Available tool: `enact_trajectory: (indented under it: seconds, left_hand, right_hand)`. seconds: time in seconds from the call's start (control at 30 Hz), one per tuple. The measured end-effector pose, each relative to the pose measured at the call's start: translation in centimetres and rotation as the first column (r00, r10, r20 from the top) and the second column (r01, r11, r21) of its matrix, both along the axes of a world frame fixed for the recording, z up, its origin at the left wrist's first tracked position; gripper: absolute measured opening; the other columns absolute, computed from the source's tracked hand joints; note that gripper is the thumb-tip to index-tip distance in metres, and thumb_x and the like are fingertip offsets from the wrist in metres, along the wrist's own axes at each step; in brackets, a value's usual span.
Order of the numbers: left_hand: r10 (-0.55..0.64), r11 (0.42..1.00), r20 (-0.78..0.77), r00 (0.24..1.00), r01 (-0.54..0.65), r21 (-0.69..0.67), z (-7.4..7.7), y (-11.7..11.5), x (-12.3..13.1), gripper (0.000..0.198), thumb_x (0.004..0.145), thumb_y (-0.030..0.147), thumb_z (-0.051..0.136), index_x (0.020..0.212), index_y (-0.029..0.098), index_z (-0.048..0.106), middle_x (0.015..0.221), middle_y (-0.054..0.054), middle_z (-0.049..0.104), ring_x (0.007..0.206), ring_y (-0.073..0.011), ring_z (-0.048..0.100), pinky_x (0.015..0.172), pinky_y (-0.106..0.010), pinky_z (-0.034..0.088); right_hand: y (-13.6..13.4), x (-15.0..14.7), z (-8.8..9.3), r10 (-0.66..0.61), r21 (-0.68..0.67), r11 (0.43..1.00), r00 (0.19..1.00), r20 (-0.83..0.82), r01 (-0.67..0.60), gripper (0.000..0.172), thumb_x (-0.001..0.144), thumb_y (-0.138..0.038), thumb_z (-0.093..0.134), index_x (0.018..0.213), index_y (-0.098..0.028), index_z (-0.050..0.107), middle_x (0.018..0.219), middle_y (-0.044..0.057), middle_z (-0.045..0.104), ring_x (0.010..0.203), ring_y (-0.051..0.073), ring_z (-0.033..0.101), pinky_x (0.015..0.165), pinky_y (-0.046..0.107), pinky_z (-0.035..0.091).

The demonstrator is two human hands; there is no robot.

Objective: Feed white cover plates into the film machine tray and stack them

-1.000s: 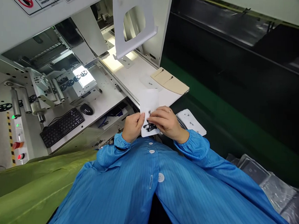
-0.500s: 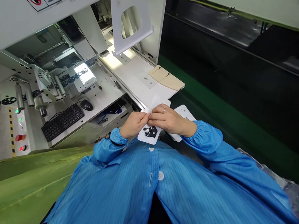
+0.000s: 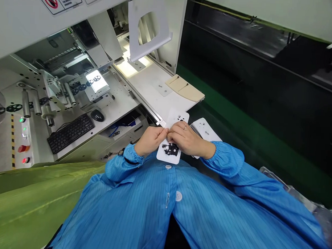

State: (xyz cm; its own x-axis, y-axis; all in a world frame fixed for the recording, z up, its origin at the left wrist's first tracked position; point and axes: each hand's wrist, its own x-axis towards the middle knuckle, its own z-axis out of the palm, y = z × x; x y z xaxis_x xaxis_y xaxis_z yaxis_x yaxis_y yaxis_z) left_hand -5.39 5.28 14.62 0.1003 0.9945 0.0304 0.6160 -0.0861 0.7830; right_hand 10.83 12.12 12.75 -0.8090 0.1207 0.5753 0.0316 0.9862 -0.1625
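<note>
Close to my chest I hold a white card [image 3: 171,151] printed with a black pattern. My left hand [image 3: 150,139] pinches its left edge with closed fingers. My right hand [image 3: 187,139], with a ring on one finger, grips the card's middle from the right. The fingertips of both hands meet over the card. Just right of my right hand lies a stack of similar white cards [image 3: 204,129] on the dark green surface. The card's upper end with small holes sticks up above my fingers.
A white machine table [image 3: 153,91] with a beige pad [image 3: 185,89] lies ahead. To the left sit a black keyboard [image 3: 70,132], a mouse [image 3: 97,115] and rollers. Green cloth [image 3: 29,203] covers the lower left. Clear plastic bags [image 3: 310,205] lie lower right.
Both hands stayed on the card and shifted it slightly; the card's upper end now stands upright above my fingers. The view swung a little to the right.
</note>
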Motion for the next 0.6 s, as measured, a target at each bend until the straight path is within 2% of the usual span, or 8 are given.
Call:
enact_trajectory:
  seconds: [0.13,0.23,0.33,0.43,0.6]
  left_hand:
    - [0.013,1.000,0.014,1.000,-0.013,-0.027,-0.2,-0.1,0.3,0.042,0.087,0.037,0.032,0.052,0.016,0.043,0.048,0.003,0.040,0.046,-0.0072,0.035,0.047,-0.023,0.027]
    - [0.043,0.998,0.025,0.999,-0.042,-0.041,-0.2,-0.2,0.3,0.042,0.087,0.038,0.032,0.050,0.017,0.037,0.046,0.003,0.036,0.045,-0.0070,0.033,0.046,-0.023,0.026]
    - [0.047,0.999,0.022,0.999,-0.046,-0.028,0.0,-0.2,0.2,0.041,0.086,0.037,0.032,0.050,0.018,0.035,0.046,0.004,0.033,0.044,-0.0067,0.030,0.046,-0.023,0.025]
    - [0.037,0.999,0.004,0.999,-0.037,-0.013,0.2,-0.2,0.0,0.041,0.086,0.036,0.032,0.051,0.017,0.037,0.045,0.004,0.034,0.044,-0.0064,0.030,0.046,-0.023,0.024]
    - [0.026,1.000,0.006,1.000,-0.026,-0.013,0.3,-0.1,0.0,0.041,0.086,0.036,0.032,0.051,0.017,0.038,0.045,0.004,0.035,0.044,-0.0063,0.031,0.046,-0.023,0.025]
  right_hand:
    - [0.0,0.3,-0.3,0.035,-0.058,0.998,0.999,-0.032,-0.037,0.022,0.094,-0.015,0.035,0.079,-0.017,0.052,0.076,0.005,0.051,0.080,0.017,0.044,0.074,0.031,0.040]
    - [0.2,0.5,-0.4,0.091,-0.150,0.983,0.992,-0.088,-0.103,0.018,0.093,-0.018,0.039,0.083,-0.017,0.054,0.078,0.005,0.056,0.081,0.016,0.048,0.076,0.033,0.043]
    - [0.7,0.8,0.0,0.145,-0.308,0.933,0.977,-0.156,-0.188,0.015,0.093,-0.024,0.044,0.092,-0.018,0.058,0.084,0.005,0.061,0.084,0.015,0.055,0.078,0.034,0.046]
    - [1.1,1.0,0.6,0.184,-0.419,0.879,0.972,-0.144,-0.229,0.017,0.093,-0.025,0.044,0.097,-0.019,0.060,0.087,0.005,0.063,0.086,0.015,0.058,0.079,0.034,0.048]
    - [1.5,0.5,1.1,0.215,-0.355,0.906,0.972,-0.089,-0.233,0.015,0.092,-0.025,0.048,0.089,-0.017,0.060,0.080,0.005,0.062,0.082,0.014,0.055,0.078,0.032,0.047]
